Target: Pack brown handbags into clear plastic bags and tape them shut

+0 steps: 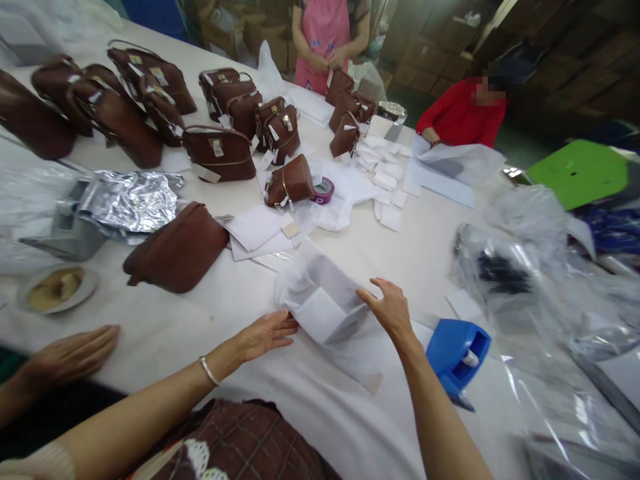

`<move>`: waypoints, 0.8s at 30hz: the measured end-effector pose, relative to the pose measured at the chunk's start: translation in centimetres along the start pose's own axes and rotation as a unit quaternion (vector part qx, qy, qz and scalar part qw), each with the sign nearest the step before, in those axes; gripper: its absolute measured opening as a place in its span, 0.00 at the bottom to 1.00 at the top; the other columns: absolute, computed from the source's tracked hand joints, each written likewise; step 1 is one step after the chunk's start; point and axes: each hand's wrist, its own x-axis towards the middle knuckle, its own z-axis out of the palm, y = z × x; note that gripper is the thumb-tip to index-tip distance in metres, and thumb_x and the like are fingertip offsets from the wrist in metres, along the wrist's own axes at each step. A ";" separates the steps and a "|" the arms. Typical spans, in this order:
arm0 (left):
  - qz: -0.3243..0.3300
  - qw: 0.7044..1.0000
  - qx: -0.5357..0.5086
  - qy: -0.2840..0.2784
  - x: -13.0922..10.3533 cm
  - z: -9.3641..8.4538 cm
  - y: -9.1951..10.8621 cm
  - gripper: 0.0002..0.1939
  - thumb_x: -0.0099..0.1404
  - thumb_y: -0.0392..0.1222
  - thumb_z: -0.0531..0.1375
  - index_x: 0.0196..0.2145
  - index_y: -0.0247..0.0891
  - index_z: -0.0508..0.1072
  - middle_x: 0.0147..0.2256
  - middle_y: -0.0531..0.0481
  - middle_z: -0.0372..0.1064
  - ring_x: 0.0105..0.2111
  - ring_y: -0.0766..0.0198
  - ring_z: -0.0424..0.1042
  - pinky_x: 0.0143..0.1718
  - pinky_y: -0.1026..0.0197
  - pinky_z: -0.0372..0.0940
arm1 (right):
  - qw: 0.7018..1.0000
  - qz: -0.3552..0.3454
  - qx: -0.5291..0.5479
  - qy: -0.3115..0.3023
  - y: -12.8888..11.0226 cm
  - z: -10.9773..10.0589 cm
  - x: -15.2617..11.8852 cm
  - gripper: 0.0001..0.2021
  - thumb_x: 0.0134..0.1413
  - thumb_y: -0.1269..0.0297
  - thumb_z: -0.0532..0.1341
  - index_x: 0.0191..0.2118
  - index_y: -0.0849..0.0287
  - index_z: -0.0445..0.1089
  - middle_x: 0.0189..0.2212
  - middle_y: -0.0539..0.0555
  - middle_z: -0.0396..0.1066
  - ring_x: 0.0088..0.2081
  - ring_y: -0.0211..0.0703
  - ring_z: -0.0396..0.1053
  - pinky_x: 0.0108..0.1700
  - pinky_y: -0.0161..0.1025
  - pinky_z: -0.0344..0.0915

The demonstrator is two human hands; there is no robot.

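A thin white wrapping sheet or bag point(320, 267) lies on the table in front of me, with a folded white piece point(320, 313) in it. At its left side is my left hand point(267, 337), open, palm turned inward and fingers stretched out, fingertips against the white material. My right hand point(390, 307) stands at its right side, thumb and fingers apart, thumb touching the edge. I cannot tell the material's exact kind. Just beyond it lie white paper sheets point(255, 230) and a brown handbag point(180, 250) on its side.
Several brown handbags point(219, 153) stand at the back left. A purple tape roll point(323, 190) and silver foil packing point(133, 200) lie nearer. Right are a blue tape dispenser point(453, 353) and clear plastic bags point(505, 273). Another person's hand point(75, 353) rests left, beside a bowl point(57, 288).
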 end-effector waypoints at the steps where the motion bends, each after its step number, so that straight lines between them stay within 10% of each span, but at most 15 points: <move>1: 0.019 1.000 -0.003 0.005 0.3 0.5 -0.1 0.34 0.49 0.62 0.72 0.46 0.37 0.71 0.51 0.39 0.70 0.53 0.50 0.69 0.54 0.50 0.65 | 1.000 0.001 -0.009 -0.023 -0.8 0.5 1.5 0.30 0.42 0.45 0.69 0.49 0.59 0.74 0.60 0.65 0.64 0.65 0.66 0.51 0.65 0.60 0.42; 9: 0.144 0.985 0.013 0.096 2.6 3.9 1.6 0.36 0.49 0.65 0.69 0.45 0.40 0.64 0.47 0.46 0.69 0.44 0.58 0.71 0.45 0.57 0.68 | 0.946 0.097 0.136 -0.277 -1.5 1.3 3.1 0.24 0.40 0.45 0.71 0.40 0.58 0.77 0.38 0.56 0.78 0.43 0.54 0.72 0.48 0.48 0.65; 17: 0.193 0.955 0.209 0.085 3.0 5.4 8.1 0.33 0.52 0.61 0.67 0.48 0.36 0.68 0.47 0.43 0.73 0.44 0.53 0.72 0.40 0.59 0.67 | 0.894 0.173 0.324 -0.255 -1.2 3.0 -6.5 0.29 0.49 0.38 0.64 0.47 0.58 0.68 0.46 0.58 0.73 0.44 0.48 0.72 0.43 0.45 0.70; 24: 0.205 0.876 0.435 0.037 4.4 8.1 11.5 0.26 0.44 0.53 0.73 0.38 0.37 0.75 0.45 0.42 0.75 0.53 0.42 0.67 0.53 0.55 0.60 | 0.737 0.325 0.573 -0.153 -2.5 7.2 -15.0 0.30 0.40 0.45 0.73 0.45 0.58 0.68 0.36 0.54 0.74 0.36 0.47 0.74 0.41 0.49 0.73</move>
